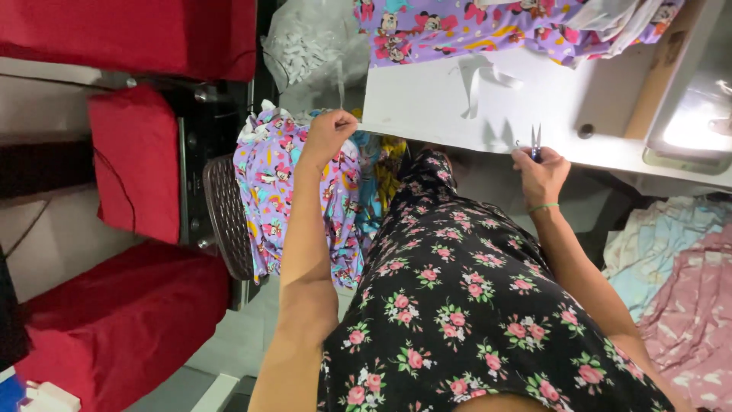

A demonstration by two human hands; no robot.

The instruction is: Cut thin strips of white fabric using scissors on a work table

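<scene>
At mid-frame, small snips (536, 143) are clamped in the right hand (541, 174) at the white table (427, 99) edge; a thin white strip (345, 122) is pinched by the left hand (326, 134). Trimming seems underway, so the strip probably needs bringing to the blades.

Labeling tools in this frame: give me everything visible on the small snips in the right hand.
The snips are small, metal-looking thread clippers with two thin pointed blades. The blades stand slightly parted, pointing away from the person over the white table edge. The right hand closes around the lower part, hiding the handle. Finer detail is too small to tell.
</scene>
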